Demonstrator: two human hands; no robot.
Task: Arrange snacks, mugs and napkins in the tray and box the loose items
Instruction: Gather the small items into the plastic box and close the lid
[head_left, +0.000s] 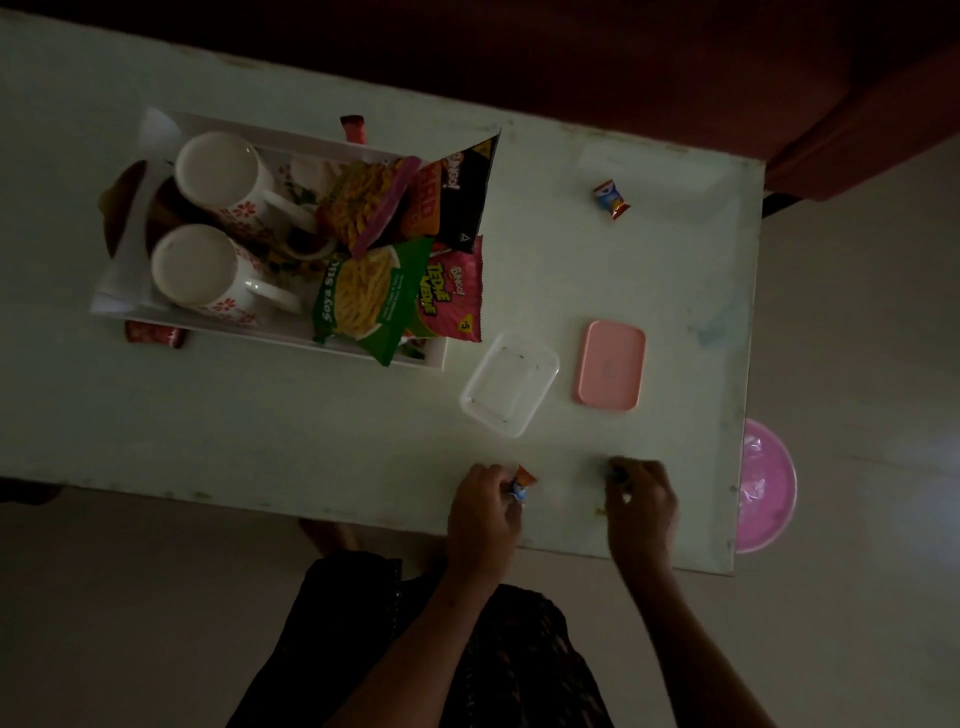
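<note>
A white tray (156, 312) on the table's left holds two floral mugs (221, 174), (200, 270) and several snack packets, among them a green soya sticks bag (363, 299). A clear plastic box (509, 384) stands open right of the tray, its pink lid (610, 365) beside it. My left hand (483, 504) pinches a small orange and blue candy (522, 483) near the table's front edge. My right hand (641, 499) curls over a small dark item that is mostly hidden. Another wrapped candy (611, 198) lies at the far right.
A red sachet (156, 333) lies in front of the tray and another red wrapper (354, 127) lies behind it. A pink bowl (766, 486) sits on the floor past the table's right edge. A dark red sofa runs along the back.
</note>
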